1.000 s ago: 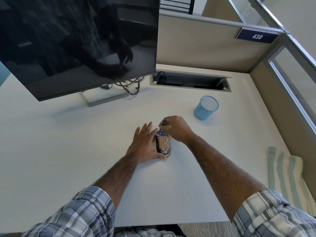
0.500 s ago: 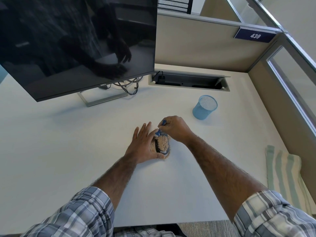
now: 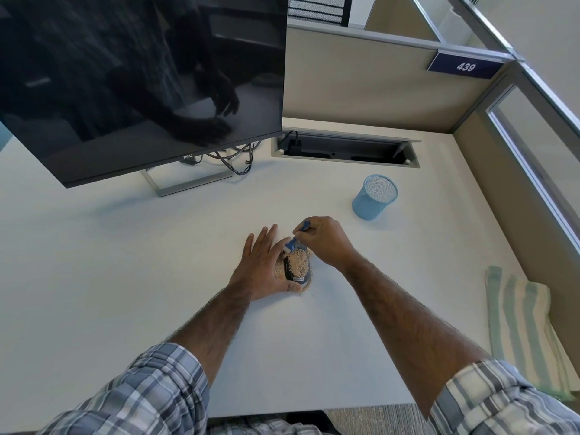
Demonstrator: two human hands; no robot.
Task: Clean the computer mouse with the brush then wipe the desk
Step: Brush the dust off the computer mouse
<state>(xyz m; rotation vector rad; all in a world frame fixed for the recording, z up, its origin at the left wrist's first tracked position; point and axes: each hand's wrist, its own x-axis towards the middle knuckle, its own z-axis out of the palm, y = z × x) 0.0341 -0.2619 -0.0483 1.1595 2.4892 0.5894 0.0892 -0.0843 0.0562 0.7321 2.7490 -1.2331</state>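
Head view: mouse mid-counter, coated in tan crumbs. Left hand flat beside it, fingers straight, thumb hooked round its near end. Right hand pinches brush, bristles at mouse's far end. Towel near right.

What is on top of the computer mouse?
Tan crumbs cover most of the mouse; the brush in the right hand touches its far end. The left hand hides its left side.

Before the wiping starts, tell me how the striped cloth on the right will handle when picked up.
The striped cloth lies folded with soft, rumpled edges, so it will probably go floppy and unfold when lifted. It looks thin, likely light. Its towel-like weave should drag, not slip, on the desk.
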